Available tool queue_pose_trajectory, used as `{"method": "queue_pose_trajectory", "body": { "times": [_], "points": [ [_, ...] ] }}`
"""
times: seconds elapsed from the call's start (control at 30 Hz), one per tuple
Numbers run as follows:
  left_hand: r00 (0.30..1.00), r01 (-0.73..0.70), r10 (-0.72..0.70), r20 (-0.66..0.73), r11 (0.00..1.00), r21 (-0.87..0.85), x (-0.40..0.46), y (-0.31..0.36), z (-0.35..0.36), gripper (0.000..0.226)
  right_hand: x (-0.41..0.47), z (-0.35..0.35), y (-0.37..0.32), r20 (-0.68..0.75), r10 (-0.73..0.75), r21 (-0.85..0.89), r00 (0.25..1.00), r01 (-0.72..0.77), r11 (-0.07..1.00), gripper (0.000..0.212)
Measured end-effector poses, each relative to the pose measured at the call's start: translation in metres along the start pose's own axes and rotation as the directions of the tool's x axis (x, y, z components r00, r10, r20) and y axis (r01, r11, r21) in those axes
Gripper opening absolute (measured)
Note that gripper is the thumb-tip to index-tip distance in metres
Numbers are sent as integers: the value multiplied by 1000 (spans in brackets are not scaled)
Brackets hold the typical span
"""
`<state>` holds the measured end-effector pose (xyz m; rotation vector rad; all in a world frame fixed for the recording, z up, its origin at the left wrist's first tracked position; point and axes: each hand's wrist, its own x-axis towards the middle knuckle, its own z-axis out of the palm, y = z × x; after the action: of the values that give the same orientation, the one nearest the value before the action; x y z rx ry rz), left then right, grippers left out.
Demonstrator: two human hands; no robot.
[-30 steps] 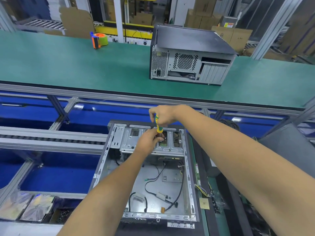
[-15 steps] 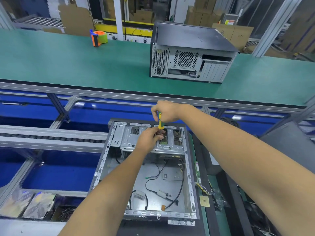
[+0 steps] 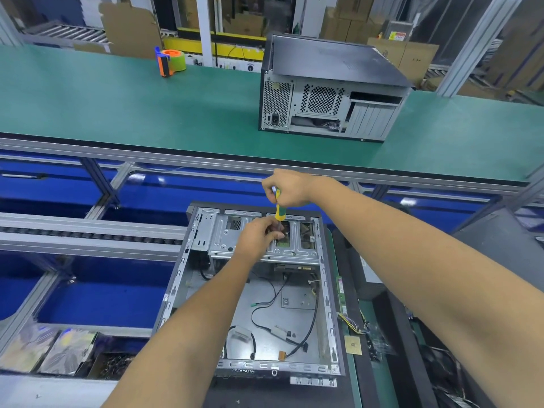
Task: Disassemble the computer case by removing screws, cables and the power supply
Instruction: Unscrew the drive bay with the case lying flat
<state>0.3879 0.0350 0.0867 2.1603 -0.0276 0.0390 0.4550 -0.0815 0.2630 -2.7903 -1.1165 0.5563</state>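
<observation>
We see long green belt (image 3: 117,107) up top. Orange and green tape roll (image 3: 171,61) sits on it, far left. Brown boxes (image 3: 403,54) behind. Shiny bags (image 3: 47,350) lie bottom left.

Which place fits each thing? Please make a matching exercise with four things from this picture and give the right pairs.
Things:
1. screwdriver
2. tape dispenser
3. closed case
4. loose cables

Places:
A. on the floor of the open case
B. far left on the green belt
C. gripped by the right hand, its shaft at the left hand
D. on the green belt, its back panel toward the camera

Pairs: 1-C, 2-B, 3-D, 4-A
</observation>
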Motion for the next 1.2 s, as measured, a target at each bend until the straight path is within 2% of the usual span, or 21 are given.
{"method": "queue_pose_trajectory", "body": {
  "times": [0.1,0.17,0.23,0.3,0.33,0.4,0.47,0.57,0.6,0.67,0.73,0.77,0.87,0.93,1.0,1.1,1.2],
  "points": [
    [1000,-2,2,12,1000,-3,-1,1,-1,12,-1,-3,5,72,44,15,996,-45,999,21],
    [1000,0,0,15,1000,31,0,1,-1,6,-3,-3,6,29,87,-126,996,-83,989,10],
    [1000,3,-3,13,999,36,0,2,-1,9,-5,-2,8,-42,86,-286,995,-95,954,15],
    [1000,9,-10,10,1000,28,-1,3,-1,11,-4,-1,8,-57,61,-322,997,-76,944,10],
    [1000,15,-15,5,1000,23,-1,3,-1,11,-2,-1,8,-44,56,-306,997,-66,950,9],
    [1000,25,-25,-4,1000,9,0,2,0,10,0,-2,10,-20,48,-146,999,-51,988,3],
    [999,32,-32,-5,999,-9,0,1,-1,7,0,-1,9,1,29,26,1000,-29,999,14],
    [1000,29,-29,8,999,-15,1,2,-2,12,-3,0,7,35,15,66,999,-17,998,24],
    [1000,18,-18,8,1000,4,1,2,-2,11,-4,0,6,33,25,45,999,-26,999,21],
    [1000,16,-16,0,1000,18,0,4,-2,8,-6,-3,1,7,70,-156,997,-68,985,10],
    [1000,29,-29,-6,1000,-2,0,3,-1,5,-7,-3,-4,-48,76,-384,996,-89,919,24],
    [999,36,-36,-7,999,-18,0,3,-1,3,-6,-1,-5,-68,77,-408,995,-98,908,25],
    [999,50,-51,-18,997,-59,0,3,-2,4,-1,-3,-8,-63,98,-327,993,-114,938,15],
    [998,55,-58,-28,995,-84,0,2,-2,14,-2,-7,-6,-15,87,-129,996,-89,988,6],
    [997,68,-71,-29,994,-81,-1,4,-1,24,-3,-7,-6,25,15,4,1000,-15,1000,17],
    [996,85,-84,7,987,-134,2,5,-4,14,0,-3,-10,64,-40,35,997,37,999,24],
    [995,84,-71,64,970,-227,-1,6,-7,19,3,-5,-10,117,-13,-20,993,16,1000,24]
  ]
}}
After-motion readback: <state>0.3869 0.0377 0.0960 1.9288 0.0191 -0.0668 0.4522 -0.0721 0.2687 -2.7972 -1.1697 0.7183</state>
